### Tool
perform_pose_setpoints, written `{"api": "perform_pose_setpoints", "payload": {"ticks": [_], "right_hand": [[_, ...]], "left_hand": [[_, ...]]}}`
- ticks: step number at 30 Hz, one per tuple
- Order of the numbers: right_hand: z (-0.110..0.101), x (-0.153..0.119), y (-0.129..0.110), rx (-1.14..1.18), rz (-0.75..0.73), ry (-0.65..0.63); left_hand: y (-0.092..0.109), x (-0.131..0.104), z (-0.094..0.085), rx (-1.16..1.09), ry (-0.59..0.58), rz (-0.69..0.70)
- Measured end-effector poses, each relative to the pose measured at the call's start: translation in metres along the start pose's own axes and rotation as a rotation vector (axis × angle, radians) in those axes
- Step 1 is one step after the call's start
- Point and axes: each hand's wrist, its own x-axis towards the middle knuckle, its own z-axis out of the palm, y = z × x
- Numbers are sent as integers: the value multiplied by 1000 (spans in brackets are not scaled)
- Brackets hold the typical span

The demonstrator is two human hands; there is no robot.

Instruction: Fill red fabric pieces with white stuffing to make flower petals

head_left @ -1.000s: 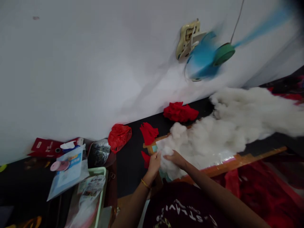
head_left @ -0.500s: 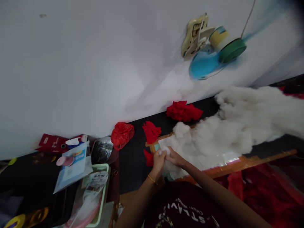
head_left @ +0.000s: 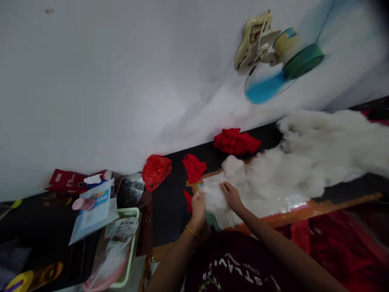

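Note:
A tuft of white fluffy stuffing (head_left: 213,197) is stretched between my two hands. My left hand (head_left: 198,205), with a gold bangle at the wrist, pinches its left side. On the other side, my right hand (head_left: 231,195) grips the tuft with closed fingers. Beside my right hand a large heap of white stuffing (head_left: 282,166) spreads to the right over a taped board (head_left: 334,207). Small red cloth pieces (head_left: 193,167) lie just beyond my left hand, and a bigger red cloth pile (head_left: 235,142) rests by the wall.
A red plastic bag (head_left: 156,171) sits on the black table (head_left: 168,219). Further left are a green-rimmed basket (head_left: 133,243), a clear plastic sleeve (head_left: 94,211) and a red box (head_left: 65,182). A fan (head_left: 284,61) hangs on the wall. Red material (head_left: 337,247) lies at the lower right.
My hands were close together around a small white tuft. They have moved apart, left and right, and the tuft is now pulled wider between them.

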Motion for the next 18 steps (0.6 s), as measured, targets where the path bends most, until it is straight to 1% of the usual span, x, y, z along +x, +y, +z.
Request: {"api": "perform_pose_setpoints", "payload": {"ticks": [3, 5, 6, 8, 14, 16, 18], "right_hand": [[4, 2, -2, 21, -14, -34], [8, 4, -4, 47, -39, -63], [9, 5, -5, 48, -44, -64], [9, 8, -5, 26, -40, -38], [-2, 12, -2, -6, -18, 22], [-4, 12, -2, -16, -8, 33], [-3, 11, -3, -22, -12, 17]], "left_hand": [[-1, -7, 5, 0, -155, -30], [-3, -9, 9, 31, -216, -48], [-4, -9, 9, 49, -212, -52], [-4, -6, 7, 59, -164, -55], [5, 3, -10, -24, -113, -59], [7, 2, -12, -36, -91, -52], [7, 1, -11, -55, -66, -27]]}}
